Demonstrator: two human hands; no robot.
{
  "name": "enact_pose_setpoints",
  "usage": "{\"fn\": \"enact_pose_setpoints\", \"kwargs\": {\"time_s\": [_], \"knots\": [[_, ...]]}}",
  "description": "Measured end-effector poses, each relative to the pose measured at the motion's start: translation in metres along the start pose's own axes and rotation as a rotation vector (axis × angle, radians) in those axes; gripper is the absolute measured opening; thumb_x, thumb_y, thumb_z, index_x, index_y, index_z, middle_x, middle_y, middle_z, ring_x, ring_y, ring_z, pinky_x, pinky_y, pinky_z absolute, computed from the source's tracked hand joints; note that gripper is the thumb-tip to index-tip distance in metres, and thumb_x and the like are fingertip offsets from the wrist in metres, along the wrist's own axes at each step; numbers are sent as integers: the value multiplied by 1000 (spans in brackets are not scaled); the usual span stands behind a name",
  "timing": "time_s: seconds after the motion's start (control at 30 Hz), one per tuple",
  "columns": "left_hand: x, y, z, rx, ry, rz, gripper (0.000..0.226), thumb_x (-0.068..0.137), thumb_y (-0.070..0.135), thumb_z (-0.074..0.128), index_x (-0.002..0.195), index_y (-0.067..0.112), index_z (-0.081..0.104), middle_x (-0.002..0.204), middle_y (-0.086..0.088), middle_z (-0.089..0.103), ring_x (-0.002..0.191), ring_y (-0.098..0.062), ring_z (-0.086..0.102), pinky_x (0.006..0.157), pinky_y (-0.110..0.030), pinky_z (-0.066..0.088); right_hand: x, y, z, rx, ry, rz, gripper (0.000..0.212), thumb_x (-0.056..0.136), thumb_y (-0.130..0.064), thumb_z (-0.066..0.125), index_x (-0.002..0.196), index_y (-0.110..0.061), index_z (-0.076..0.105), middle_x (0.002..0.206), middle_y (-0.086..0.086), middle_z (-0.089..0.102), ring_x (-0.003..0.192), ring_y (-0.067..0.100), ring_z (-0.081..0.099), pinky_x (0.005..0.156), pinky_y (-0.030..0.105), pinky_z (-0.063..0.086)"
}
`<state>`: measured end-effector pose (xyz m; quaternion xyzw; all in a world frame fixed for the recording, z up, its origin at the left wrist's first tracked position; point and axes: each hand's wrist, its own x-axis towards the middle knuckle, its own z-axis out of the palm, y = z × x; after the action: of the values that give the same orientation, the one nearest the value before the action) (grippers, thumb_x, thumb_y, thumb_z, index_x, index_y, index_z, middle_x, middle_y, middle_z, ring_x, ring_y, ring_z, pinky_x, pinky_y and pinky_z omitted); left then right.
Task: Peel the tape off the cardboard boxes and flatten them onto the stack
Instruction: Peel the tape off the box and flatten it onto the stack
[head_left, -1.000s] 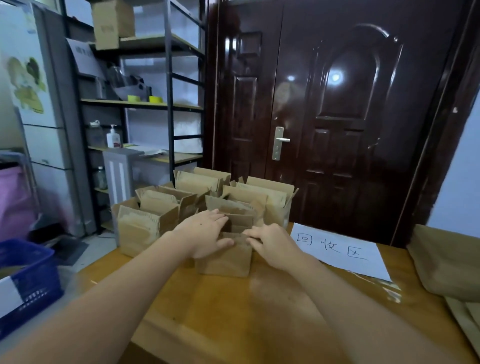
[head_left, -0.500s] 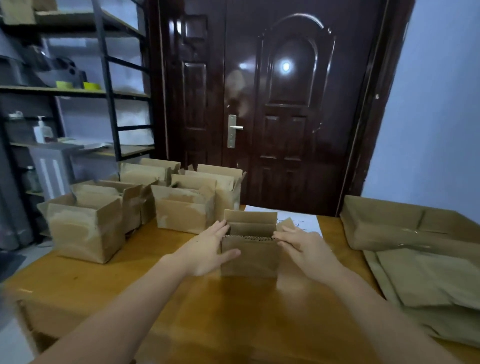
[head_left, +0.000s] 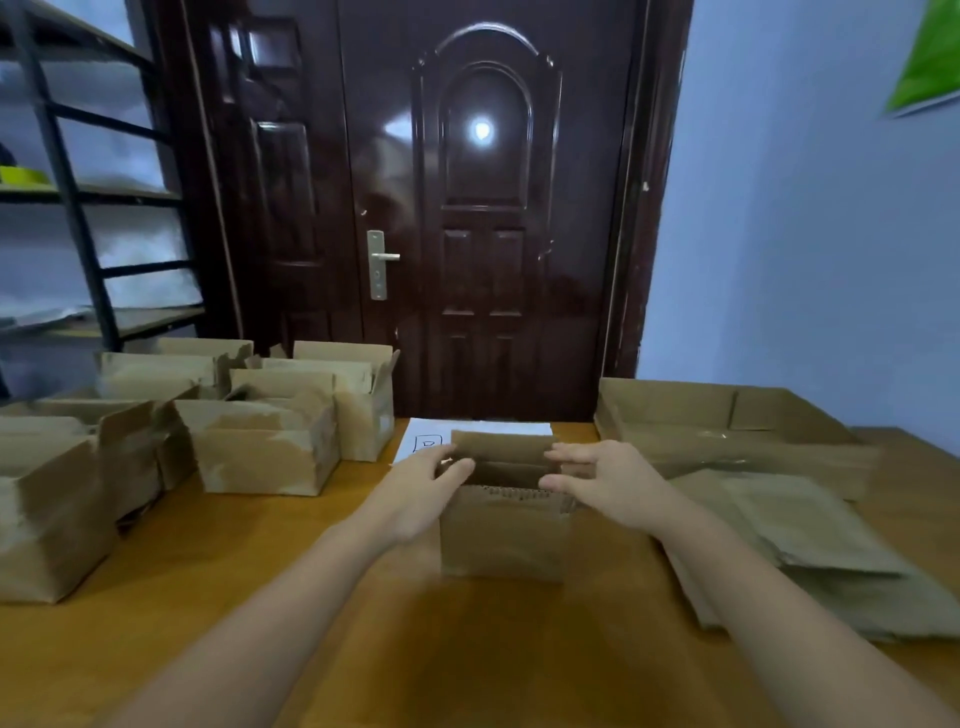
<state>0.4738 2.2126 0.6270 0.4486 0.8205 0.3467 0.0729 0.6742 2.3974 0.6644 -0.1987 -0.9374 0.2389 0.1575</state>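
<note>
A small open cardboard box (head_left: 501, 535) stands upright on the wooden table (head_left: 322, 597) in front of me. My left hand (head_left: 421, 493) grips its left side, thumb over the rim. My right hand (head_left: 605, 480) holds its right side, fingers curled over the top edge. To the right lies a stack of flattened boxes (head_left: 810, 545). Several open boxes (head_left: 265, 447) stand at the left. No tape shows on the held box.
A white paper sheet (head_left: 431, 439) with writing lies behind the held box. A large folded carton (head_left: 727, 431) sits at the back right. A dark door (head_left: 467, 208) is behind the table, a metal shelf (head_left: 78, 208) at the left.
The box came away from the group at the left and now sits nearer to me, by the flattened stack. My view turned right. Both hands stayed on the box.
</note>
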Motion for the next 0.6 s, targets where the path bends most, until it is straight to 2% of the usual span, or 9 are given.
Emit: {"fn": "enact_pose_setpoints", "kwargs": {"time_s": [0.07, 0.17, 0.23, 0.3, 0.37, 0.43, 0.5, 0.53, 0.6], "knots": [[-1, -3, -3, 62, -84, 30, 79, 96, 76, 38, 161, 31, 30, 168, 9, 26, 151, -14, 29, 119, -35, 29, 3, 2, 1, -32, -70, -1, 87, 77, -73, 61, 151, -32, 45, 157, -9, 43, 143, 13, 42, 116, 35, 35], [-5, -6, -8, 187, -217, 82, 117, 72, 103, 33, 165, 35, 12, 170, 23, -2, 154, -9, 15, 121, -39, 27, 9, 11, 7, -40, -185, -12, 112, 68, -82, 63, 160, -32, 24, 167, -11, 21, 152, 14, 23, 119, 34, 25], [-6, -10, -5, 301, -275, 100, 130, 63, 108, 35, 165, 35, 1, 170, 23, -9, 155, -10, 8, 122, -41, 26, 13, 17, 15, -66, -242, -6, 122, 64, -83, 69, 162, -31, 17, 169, -14, 8, 154, 16, 14, 123, 40, 21], [-3, -14, 2, 383, -276, 117, 134, 60, 108, 39, 164, 36, -5, 170, 20, -7, 155, -13, 8, 123, -43, 25, 16, 23, 23, -50, -234, 1, 131, 59, -85, 73, 162, -30, 14, 168, -16, 8, 154, 15, 12, 125, 45, 19], [3, -17, 7, 448, -242, 136, 134, 58, 108, 39, 163, 38, -6, 171, 18, -4, 154, -16, 10, 122, -45, 26, 17, 27, 27, -20, -201, -4, 134, 53, -90, 72, 161, -32, 17, 166, -15, 17, 149, 13, 20, 123, 42, 24], [11, -17, 9, 507, -206, 156, 134, 56, 109, 37, 163, 38, -1, 171, 15, 2, 152, -18, 11, 123, -49, 22, 18, 28, 28, 0, -173, -22, 134, 47, -95, 68, 158, -34, 24, 161, -13, 29, 134, 5, 31, 111, 30, 34], [18, -17, 9, 516, -171, 173, 130, 56, 109, 39, 162, 39, 10, 169, 13, 15, 150, -17, 14, 123, -51, 19, 18, 29, 29, 5, -150, -48, 127, 47, -95, 67, 154, -35, 32, 154, -12, 39, 120, -1, 34, 94, 15, 35], [20, -18, 11, 479, -163, 175, 128, 56, 108, 42, 160, 39, 15, 167, 13, 20, 151, -17, 15, 123, -50, 19, 19, 29, 30, 6, -138, -51, 122, 49, -92, 68, 153, -35, 34, 153, -12, 40, 118, -2, 34, 90, 13, 34], [20, -22, 16, 330, -170, 153, 124, 55, 104, 53, 157, 41, 19, 164, 16, 22, 152, -15, 19, 120, -43, 29, 19, 31, 34, 6, -107, -34, 114, 59, -82, 75, 154, -35, 34, 157, -12, 36, 129, 3, 36, 101, 20, 37]]}}
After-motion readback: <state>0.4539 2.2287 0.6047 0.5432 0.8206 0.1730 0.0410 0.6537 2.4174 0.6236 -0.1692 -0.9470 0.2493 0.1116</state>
